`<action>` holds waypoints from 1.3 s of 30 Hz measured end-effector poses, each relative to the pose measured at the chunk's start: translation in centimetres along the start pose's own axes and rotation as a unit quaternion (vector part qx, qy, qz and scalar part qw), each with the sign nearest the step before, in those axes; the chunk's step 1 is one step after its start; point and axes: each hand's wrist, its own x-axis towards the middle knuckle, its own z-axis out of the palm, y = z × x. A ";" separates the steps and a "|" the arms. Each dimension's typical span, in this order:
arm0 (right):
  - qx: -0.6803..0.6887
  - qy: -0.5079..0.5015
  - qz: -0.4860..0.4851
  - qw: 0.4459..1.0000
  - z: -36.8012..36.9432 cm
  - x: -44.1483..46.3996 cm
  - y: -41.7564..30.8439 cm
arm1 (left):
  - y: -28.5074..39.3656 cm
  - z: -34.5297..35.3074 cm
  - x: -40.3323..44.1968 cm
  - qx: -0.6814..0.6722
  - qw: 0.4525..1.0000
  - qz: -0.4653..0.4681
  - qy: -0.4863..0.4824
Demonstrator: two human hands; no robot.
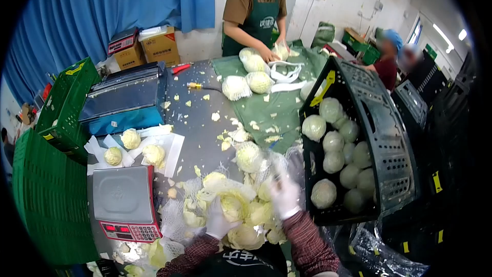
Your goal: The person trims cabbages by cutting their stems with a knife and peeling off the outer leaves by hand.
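My left hand [220, 220], in a white glove, is wrapped round the side of a pale green cabbage [234, 206] at the bottom middle. To its right is my gloved right hand [285, 195], raised over the leaves and closed on something smeared by motion. Loose leaves and trimmed cabbages lie around both hands. Just above them sits a netted cabbage [249, 157]. White foam netting [175, 219] is heaped left of my left hand.
A black crate [369, 123] of wrapped cabbages stands at the right. At the left are a scale [123, 195], three cabbages on white sheets and green crates [48, 195]. Across the table a co-worker [256, 15] handles cabbages on green cloth [266, 118].
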 end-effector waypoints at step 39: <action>-0.029 -0.223 -0.293 0.929 1.2 -1.9 -6.3 | 4.3 -11.6 0.3 -0.107 0.989 0.078 0.057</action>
